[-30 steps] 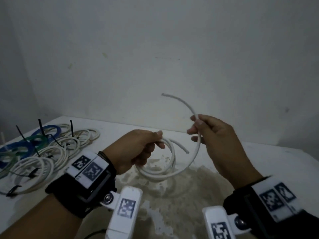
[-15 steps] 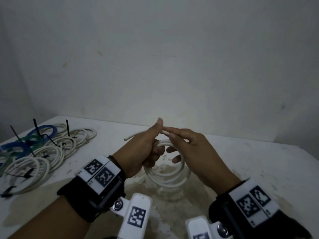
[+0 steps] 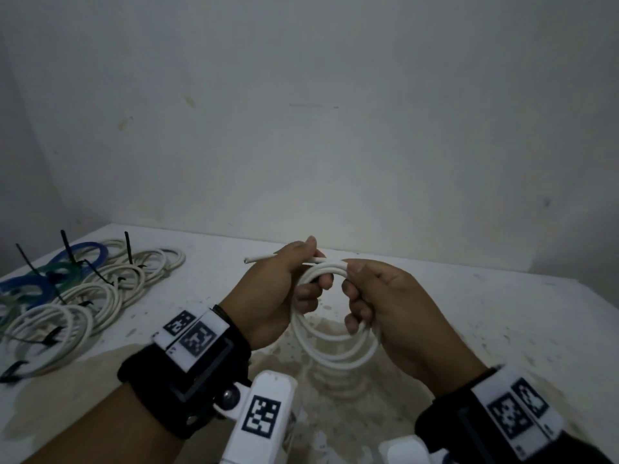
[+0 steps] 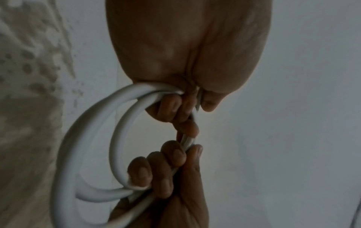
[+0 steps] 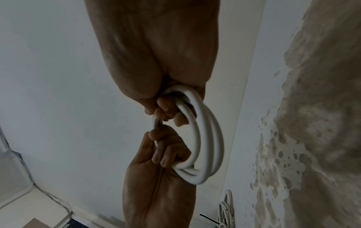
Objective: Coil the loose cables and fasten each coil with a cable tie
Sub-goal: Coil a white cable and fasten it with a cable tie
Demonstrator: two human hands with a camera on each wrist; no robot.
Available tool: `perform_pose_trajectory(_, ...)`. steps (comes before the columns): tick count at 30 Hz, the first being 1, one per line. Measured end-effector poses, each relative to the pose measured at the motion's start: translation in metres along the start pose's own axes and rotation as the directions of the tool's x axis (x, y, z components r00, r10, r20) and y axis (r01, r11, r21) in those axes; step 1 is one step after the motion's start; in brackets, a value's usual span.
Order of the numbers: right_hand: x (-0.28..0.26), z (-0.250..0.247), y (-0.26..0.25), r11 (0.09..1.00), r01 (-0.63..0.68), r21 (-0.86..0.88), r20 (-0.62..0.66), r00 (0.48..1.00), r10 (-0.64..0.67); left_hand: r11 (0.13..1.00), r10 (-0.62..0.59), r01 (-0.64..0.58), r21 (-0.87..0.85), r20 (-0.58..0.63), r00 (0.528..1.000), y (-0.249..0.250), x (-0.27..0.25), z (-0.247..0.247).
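A white cable coil (image 3: 335, 350) of several loops hangs upright above the table (image 3: 469, 313), held between both hands. My left hand (image 3: 294, 283) grips its upper left side, thumb on top. The cable's loose end (image 3: 259, 259) sticks out to the left past that thumb. My right hand (image 3: 361, 296) grips the coil's right side, fingers curled through the loops. The left wrist view shows the coil (image 4: 86, 131) running from my left hand (image 4: 185, 111) down to my right hand (image 4: 166, 166). In the right wrist view the coil (image 5: 209, 138) runs between my right hand (image 5: 170, 108) and left hand (image 5: 166, 151).
A pile of white coils (image 3: 67, 306) lies at the table's left, with a blue coil (image 3: 90, 256) and black cable ties (image 3: 67, 249) sticking up from them. A brown stained patch (image 3: 335, 413) marks the table under my hands. A wall stands close behind.
My right hand swung the raised free end down onto the coil and came up against the left hand. Both hands now grip the loops, and the end points left.
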State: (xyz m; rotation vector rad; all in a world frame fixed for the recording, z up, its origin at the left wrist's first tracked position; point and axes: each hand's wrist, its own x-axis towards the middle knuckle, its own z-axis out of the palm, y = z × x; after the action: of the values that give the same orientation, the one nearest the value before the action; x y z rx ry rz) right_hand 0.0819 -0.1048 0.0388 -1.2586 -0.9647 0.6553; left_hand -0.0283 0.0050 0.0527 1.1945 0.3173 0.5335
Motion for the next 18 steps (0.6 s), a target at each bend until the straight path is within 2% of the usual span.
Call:
perform_pose_trajectory(4,-0.001,-0.009,-0.003,0.999,0.015,0.04,-0.077,0.997,-0.012,0.961,-0.053,0.077,-0.264,0.096,0.994,0.0,-0.005,-0.008)
perform_pose_trajectory(6,-0.001,-0.019,-0.004,0.999,0.043,-0.028,-0.132,0.99,-0.047,0.917,-0.054,0.057,-0.394,0.018,0.998,0.002,-0.003,-0.022)
perform_pose_trajectory(7,-0.001,-0.025,-0.006,0.991,0.061,-0.118,-0.157,0.984,-0.079,0.918,-0.045,0.012,-0.396,-0.073,0.996,0.003,-0.001,-0.03)
perform_pose_trajectory(8,-0.002,-0.032,-0.007,0.965,0.08,-0.249,-0.167,0.978,-0.124,0.949,-0.004,-0.054,-0.309,-0.184,0.983,0.004,0.001,-0.035)
perform_pose_trajectory(9,-0.002,-0.037,-0.007,0.912,0.101,-0.399,-0.158,0.972,-0.177,0.984,0.076,-0.117,-0.135,-0.275,0.958,0.004,0.002,-0.037)
perform_pose_trajectory(10,-0.002,-0.04,-0.007,0.841,0.122,-0.528,-0.135,0.965,-0.225,0.982,0.185,-0.167,0.083,-0.306,0.934,0.004,0.003,-0.034)
perform_pose_trajectory(11,-0.002,-0.04,-0.007,0.777,0.14,-0.614,-0.113,0.959,-0.261,0.932,0.294,-0.211,0.296,-0.27,0.917,0.003,0.003,-0.026)
perform_pose_trajectory(12,-0.003,-0.038,-0.007,0.744,0.146,-0.652,-0.105,0.955,-0.279,0.843,0.371,-0.244,0.48,-0.188,0.909,0.0,0.003,-0.017)
perform_pose_trajectory(14,-0.006,-0.033,-0.006,0.759,0.151,-0.633,-0.113,0.952,-0.284,0.636,0.421,-0.283,0.718,-0.016,0.907,-0.011,0.006,0.001)
perform_pose_trajectory(15,-0.007,-0.031,-0.007,0.786,0.161,-0.597,-0.119,0.951,-0.285,0.575,0.421,-0.302,0.76,0.041,0.906,-0.016,0.007,0.01)
perform_pose_trajectory(16,-0.009,-0.03,-0.007,0.815,0.169,-0.554,-0.134,0.948,-0.287,0.58,0.411,-0.322,0.748,0.073,0.909,-0.021,0.008,0.017)
perform_pose_trajectory(18,-0.015,-0.031,-0.011,0.883,0.165,-0.44,-0.204,0.939,-0.277,0.738,0.352,-0.302,0.603,0.038,0.935,-0.026,0.008,0.035)
